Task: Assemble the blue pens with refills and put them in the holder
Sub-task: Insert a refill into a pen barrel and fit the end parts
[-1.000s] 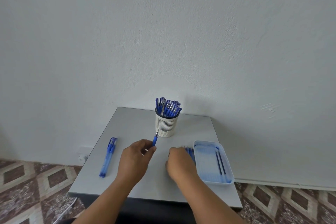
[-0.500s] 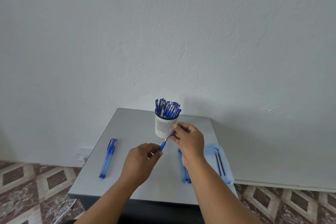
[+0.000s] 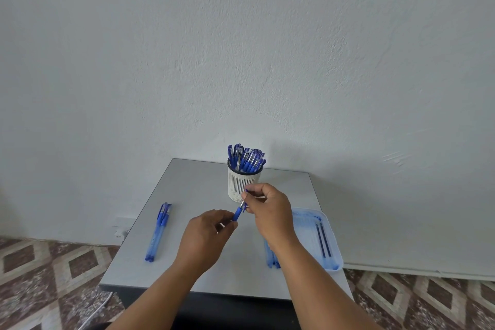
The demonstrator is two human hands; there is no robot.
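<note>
My left hand (image 3: 206, 233) pinches the blue grip end of the pen (image 3: 237, 214), and my right hand (image 3: 269, 207) is curled round its upper part, fingers closed on the tip or cap there; which piece it is I cannot tell, it is too small. The pen sits between my two grips, tilted up and away from me, just in front of the white holder (image 3: 242, 185), which already stands full of blue pens beyond my right grip.

To do this joining well, I judge I should keep the left grip steady and let the right do the turning or pushing, straight along the pen's own line so nothing jams or bends. Light pressure, then a check that the parts sit flush.

Left of my left grip lie more pens (image 3: 158, 230) on the tabletop (image 3: 195, 182); beside and under my right wrist are pen barrels (image 3: 271, 260), and the tray (image 3: 333, 249) with two refills (image 3: 322, 240) is to the right of that
</note>
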